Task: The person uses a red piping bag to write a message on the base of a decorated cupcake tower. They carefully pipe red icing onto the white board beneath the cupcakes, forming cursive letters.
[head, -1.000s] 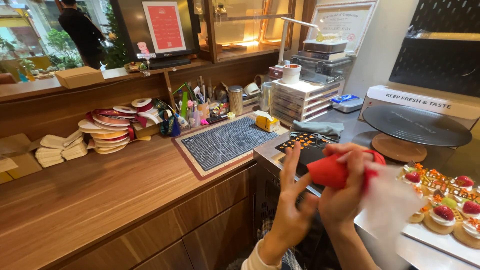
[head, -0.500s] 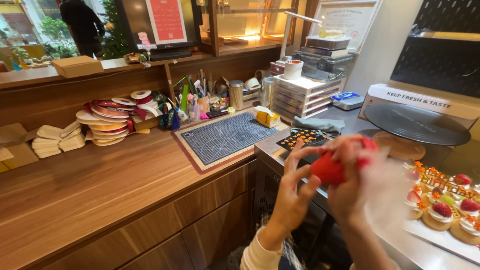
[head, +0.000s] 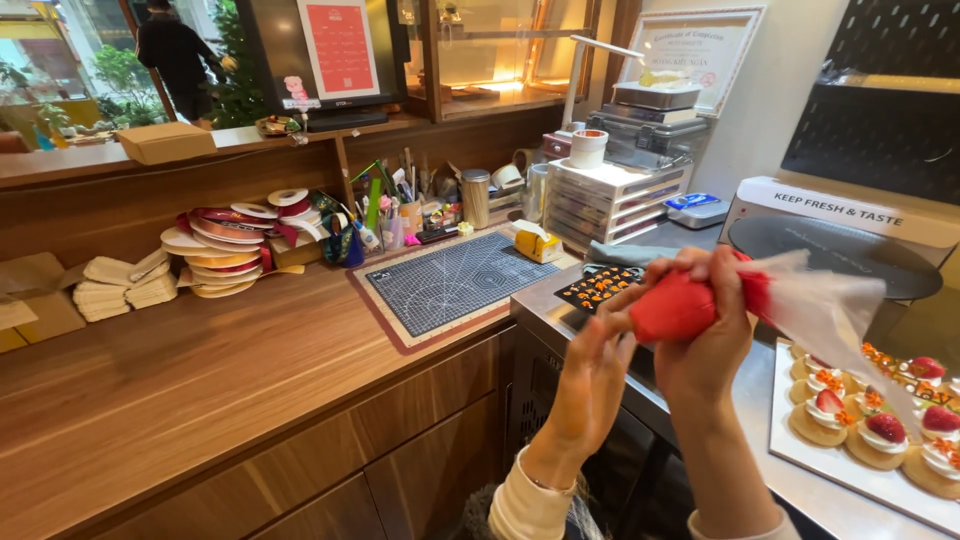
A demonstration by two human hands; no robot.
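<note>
My right hand (head: 708, 340) grips a piping bag (head: 683, 304) filled with red cream, its clear plastic tail (head: 830, 310) trailing to the right. My left hand (head: 594, 375) touches the bag's left tip end with its fingers. Both hands are raised above the steel counter (head: 745, 400). To the right lies a white tray (head: 782, 420) carrying several small cream tarts topped with strawberries (head: 828, 402).
A black tray of small orange decorations (head: 598, 286) sits behind my hands. A black turntable (head: 830, 255) stands at the right. On the wooden counter (head: 200, 370) are a cutting mat (head: 452, 280), ribbon spools (head: 225, 250), a tool pot (head: 395, 215) and drawer units (head: 610, 195). A person (head: 175, 60) stands outside.
Both hands with the red piping bag have risen slightly, and the plastic tail now streams right. The left fingers have closed onto the bag's tip. The view shifted a little.
</note>
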